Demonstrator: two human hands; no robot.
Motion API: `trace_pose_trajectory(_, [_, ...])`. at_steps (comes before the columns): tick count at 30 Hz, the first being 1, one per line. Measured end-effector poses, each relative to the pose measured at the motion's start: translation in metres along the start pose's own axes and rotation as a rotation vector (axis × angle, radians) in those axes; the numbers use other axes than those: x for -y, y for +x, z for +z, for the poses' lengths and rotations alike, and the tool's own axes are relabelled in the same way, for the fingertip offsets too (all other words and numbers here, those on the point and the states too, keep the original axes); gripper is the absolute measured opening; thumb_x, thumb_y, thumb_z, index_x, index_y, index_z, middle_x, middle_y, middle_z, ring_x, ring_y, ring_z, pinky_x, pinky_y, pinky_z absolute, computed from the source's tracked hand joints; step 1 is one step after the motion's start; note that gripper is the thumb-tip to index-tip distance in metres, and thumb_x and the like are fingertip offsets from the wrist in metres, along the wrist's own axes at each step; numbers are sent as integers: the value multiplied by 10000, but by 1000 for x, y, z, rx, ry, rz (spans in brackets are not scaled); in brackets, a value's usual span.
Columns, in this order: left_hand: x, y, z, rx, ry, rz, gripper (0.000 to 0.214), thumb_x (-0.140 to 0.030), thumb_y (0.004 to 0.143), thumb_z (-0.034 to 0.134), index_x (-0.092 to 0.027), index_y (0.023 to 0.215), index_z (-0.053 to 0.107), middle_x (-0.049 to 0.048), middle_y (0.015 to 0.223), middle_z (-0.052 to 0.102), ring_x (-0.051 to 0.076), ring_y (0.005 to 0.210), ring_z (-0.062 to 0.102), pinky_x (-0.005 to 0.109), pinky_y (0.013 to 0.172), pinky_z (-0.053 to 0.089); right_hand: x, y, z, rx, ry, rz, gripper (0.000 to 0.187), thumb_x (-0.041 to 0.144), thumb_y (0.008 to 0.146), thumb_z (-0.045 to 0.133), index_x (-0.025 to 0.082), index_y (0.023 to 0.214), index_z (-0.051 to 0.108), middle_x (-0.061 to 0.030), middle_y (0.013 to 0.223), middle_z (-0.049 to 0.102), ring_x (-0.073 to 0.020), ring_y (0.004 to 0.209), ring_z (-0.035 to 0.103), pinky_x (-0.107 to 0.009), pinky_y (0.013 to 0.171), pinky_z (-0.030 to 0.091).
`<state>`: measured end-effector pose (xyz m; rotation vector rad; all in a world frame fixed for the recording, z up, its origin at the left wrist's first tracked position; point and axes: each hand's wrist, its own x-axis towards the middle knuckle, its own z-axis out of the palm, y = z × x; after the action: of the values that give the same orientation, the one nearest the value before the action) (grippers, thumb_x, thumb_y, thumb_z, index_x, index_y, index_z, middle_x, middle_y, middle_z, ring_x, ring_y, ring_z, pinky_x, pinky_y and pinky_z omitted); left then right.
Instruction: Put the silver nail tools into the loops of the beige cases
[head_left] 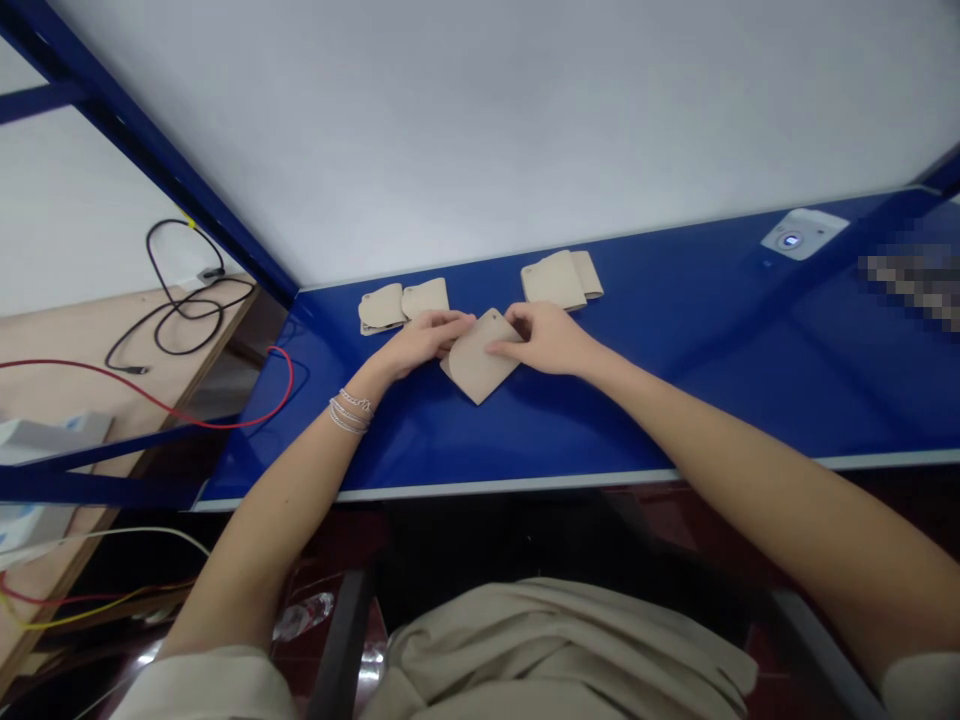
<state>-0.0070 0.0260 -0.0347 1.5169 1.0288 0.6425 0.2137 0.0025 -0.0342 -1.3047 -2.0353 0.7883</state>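
Observation:
A folded beige piece (481, 358), like stiff card or leather, is held tilted over the blue tabletop, one corner toward me. It has a rounded edge on the left and a small dark hole near its top corner. My right hand (553, 340) pinches its right side, thumb on the face and fingers behind. Closed at the left edge is my left hand (420, 342), its fingertips partly hidden by the piece. Behind my left hand lie two similar beige pieces (382, 305). Another group of beige pieces (555, 280) lies overlapped beyond my right hand.
The blue table (675, 370) meets a pale wall (525, 120) at the back. A white device (804, 234) with a small lit display sits at the far right. At left, a red cable (289, 385) loops over the table edge, and a black cable (180, 350) lies on a wooden surface.

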Motion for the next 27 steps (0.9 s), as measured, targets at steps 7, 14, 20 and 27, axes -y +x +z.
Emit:
trace_pose_trajectory(7, [-9, -7, 3, 97, 52, -47, 448, -418, 730, 803, -112, 1042, 706, 61, 848, 728, 149, 726, 639, 237, 626, 457, -1, 0, 4, 37, 175, 53, 476, 352, 711, 775, 167, 1094, 562, -32, 816, 680, -157, 676, 597, -281, 615, 451])
trace_pose_trajectory(14, [-11, -9, 2, 162, 81, -37, 447, -421, 706, 812, -123, 1025, 715, 62, 880, 735, 165, 776, 653, 267, 692, 493, 5, 0, 3, 81, 209, 79, 106, 240, 819, 657, 144, 853, 685, -79, 847, 729, -168, 732, 645, -287, 666, 492])
trace_pose_trajectory(20, [-14, -10, 12, 54, 256, 38, 474, -554, 778, 712, -111, 947, 719, 61, 818, 690, 126, 678, 576, 234, 579, 422, 0, 0, 8, 53, 259, 62, 141, 258, 775, 680, 136, 846, 695, -65, 785, 713, -164, 704, 629, -272, 621, 476])
trace_pose_trajectory(27, [-9, -7, 16, 7, 253, 117, 387, -488, 801, 711, -121, 920, 681, 47, 807, 666, 114, 676, 566, 231, 597, 426, -2, 0, 8, 40, 298, 74, 117, 231, 768, 650, 140, 827, 695, -41, 755, 691, -141, 680, 603, -250, 598, 446])
